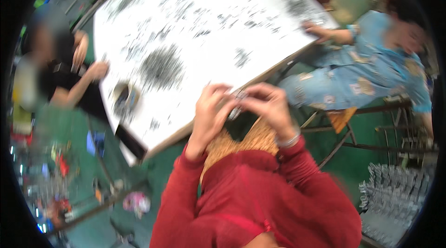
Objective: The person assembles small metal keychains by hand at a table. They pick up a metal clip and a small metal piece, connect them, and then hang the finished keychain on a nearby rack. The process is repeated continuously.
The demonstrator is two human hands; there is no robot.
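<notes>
Close in front of my body, at the near edge of a white tabletop [204, 64], both hands meet around a small shiny metal piece [235, 112]. My left hand [211, 113] pinches it from one side with thumb and fingers. From the other side my right hand [270, 108] grips it, thumb and forefinger pressed together. Blur and the fingers hide the piece's exact kind. Beyond my hands lies a dense heap of small dark pieces [162, 67], with a smaller cluster [241, 57] nearer the right edge.
A round container [124, 95] and a dark flat object [131, 141] lie at the table's left side. A person in black [65, 71] sits left, and one in patterned blue [362, 67] sits right, one hand on the table. Stacked grey metal parts [395, 197] stand lower right.
</notes>
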